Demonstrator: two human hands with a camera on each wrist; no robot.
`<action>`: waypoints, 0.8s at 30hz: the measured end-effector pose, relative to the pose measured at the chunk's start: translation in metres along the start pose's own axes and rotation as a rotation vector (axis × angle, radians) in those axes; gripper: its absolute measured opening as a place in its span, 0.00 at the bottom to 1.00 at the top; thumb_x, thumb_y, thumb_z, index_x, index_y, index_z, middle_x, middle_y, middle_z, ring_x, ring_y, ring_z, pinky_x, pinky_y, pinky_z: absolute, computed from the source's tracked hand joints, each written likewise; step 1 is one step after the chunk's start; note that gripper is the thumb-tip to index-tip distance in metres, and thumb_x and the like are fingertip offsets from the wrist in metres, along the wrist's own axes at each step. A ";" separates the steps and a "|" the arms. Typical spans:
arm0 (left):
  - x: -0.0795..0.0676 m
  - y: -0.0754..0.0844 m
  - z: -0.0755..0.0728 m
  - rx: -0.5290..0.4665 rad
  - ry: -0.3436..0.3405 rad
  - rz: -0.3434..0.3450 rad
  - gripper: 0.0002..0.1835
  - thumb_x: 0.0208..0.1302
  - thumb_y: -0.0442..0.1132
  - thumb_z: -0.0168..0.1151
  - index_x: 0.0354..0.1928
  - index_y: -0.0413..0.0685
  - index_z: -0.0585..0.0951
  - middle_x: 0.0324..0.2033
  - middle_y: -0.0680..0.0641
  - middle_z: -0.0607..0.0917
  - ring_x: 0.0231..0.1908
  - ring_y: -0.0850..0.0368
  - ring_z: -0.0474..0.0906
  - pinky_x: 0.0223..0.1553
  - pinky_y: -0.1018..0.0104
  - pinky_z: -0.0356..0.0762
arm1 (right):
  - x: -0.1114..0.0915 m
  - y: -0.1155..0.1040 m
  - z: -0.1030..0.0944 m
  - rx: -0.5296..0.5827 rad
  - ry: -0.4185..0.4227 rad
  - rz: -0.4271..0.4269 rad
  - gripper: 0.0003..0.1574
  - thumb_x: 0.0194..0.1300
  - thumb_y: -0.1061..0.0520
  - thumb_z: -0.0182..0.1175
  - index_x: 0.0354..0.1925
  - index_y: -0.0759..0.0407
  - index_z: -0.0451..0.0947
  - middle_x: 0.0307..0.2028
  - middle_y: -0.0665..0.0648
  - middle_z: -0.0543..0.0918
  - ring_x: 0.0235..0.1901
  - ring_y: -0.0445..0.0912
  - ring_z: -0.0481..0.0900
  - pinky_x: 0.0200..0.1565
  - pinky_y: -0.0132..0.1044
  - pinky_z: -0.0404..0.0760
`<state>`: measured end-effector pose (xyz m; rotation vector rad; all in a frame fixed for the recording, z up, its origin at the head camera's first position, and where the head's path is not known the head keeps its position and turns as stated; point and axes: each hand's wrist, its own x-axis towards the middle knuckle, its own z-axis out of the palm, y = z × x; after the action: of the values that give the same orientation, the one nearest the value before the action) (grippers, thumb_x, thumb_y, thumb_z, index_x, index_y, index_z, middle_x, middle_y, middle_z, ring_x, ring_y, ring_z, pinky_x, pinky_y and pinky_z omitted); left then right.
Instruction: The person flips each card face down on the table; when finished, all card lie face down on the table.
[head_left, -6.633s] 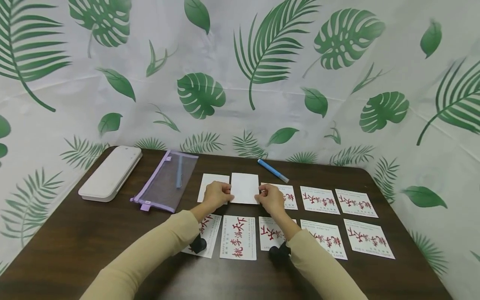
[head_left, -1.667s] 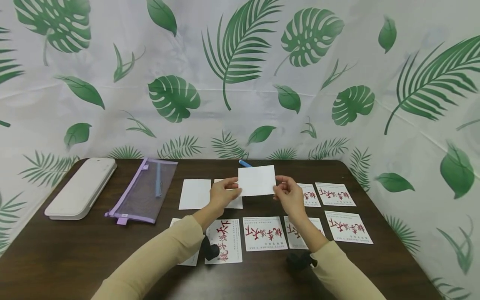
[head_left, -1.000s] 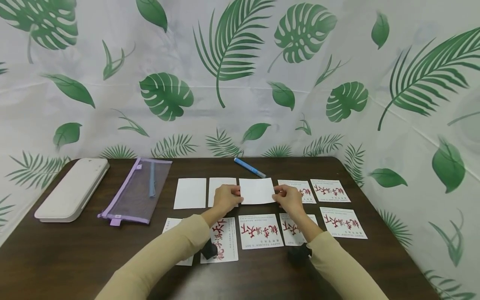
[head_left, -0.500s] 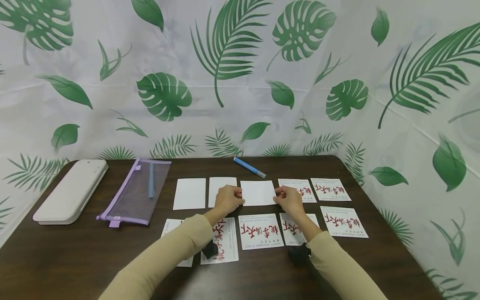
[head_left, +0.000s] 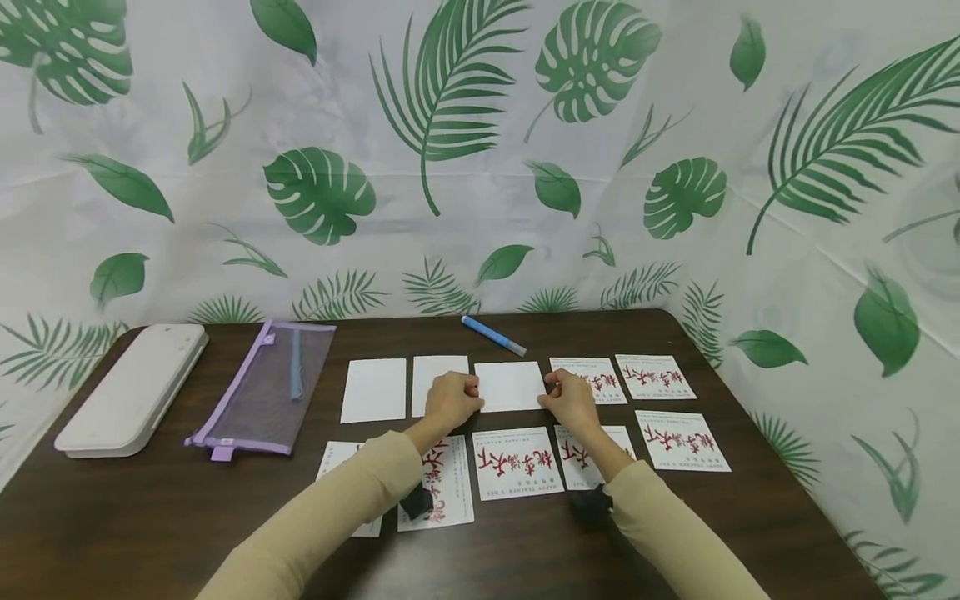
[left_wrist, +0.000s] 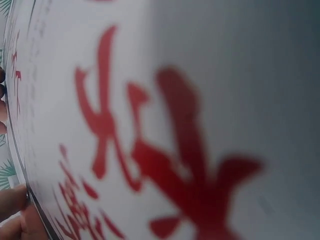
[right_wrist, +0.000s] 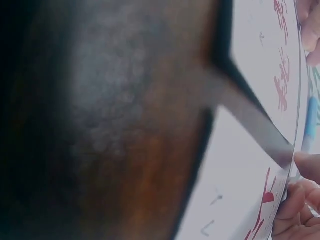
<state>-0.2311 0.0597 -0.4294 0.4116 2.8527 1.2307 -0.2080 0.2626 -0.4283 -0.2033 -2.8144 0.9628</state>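
Lowered blank card (head_left: 512,387) onto worktop (head_left: 495,554), mid back row, since earlier frame; pinching opposite edges with left hand (head_left: 452,400) and right hand (head_left: 572,400), fingers nearly closed on it (blue marker (head_left: 491,333) just behind)

Head view — high, facing forward-down across table (head_left: 172,517); wrist views — low, close, all sharing red-lettered cards (head_left: 517,479).

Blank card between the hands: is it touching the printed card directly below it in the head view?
Apart. The head view shows a strip of dark table running between the blank card and the printed card.
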 end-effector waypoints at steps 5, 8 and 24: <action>-0.003 0.005 -0.004 -0.089 -0.011 -0.017 0.07 0.53 0.33 0.68 0.35 0.39 0.84 0.26 0.49 0.84 0.29 0.59 0.75 0.29 0.71 0.68 | 0.001 0.006 -0.007 0.048 0.034 -0.021 0.18 0.53 0.64 0.67 0.44 0.68 0.78 0.23 0.55 0.76 0.22 0.43 0.69 0.27 0.32 0.67; -0.002 0.015 -0.012 -0.177 -0.035 -0.011 0.17 0.55 0.33 0.66 0.48 0.35 0.81 0.32 0.45 0.86 0.31 0.54 0.79 0.28 0.71 0.72 | 0.007 0.014 -0.025 0.132 0.072 -0.020 0.17 0.56 0.64 0.64 0.46 0.69 0.77 0.25 0.57 0.76 0.22 0.42 0.70 0.24 0.30 0.68; 0.016 0.070 0.027 -0.507 -0.245 -0.099 0.32 0.54 0.30 0.67 0.62 0.33 0.69 0.41 0.36 0.82 0.35 0.45 0.84 0.33 0.69 0.82 | 0.037 0.082 -0.083 0.154 -0.062 0.128 0.26 0.62 0.63 0.60 0.57 0.69 0.70 0.28 0.56 0.75 0.24 0.44 0.72 0.25 0.32 0.73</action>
<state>-0.2267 0.1293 -0.3963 0.3644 2.2246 1.6760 -0.2219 0.3829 -0.4104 -0.3437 -2.7943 1.2283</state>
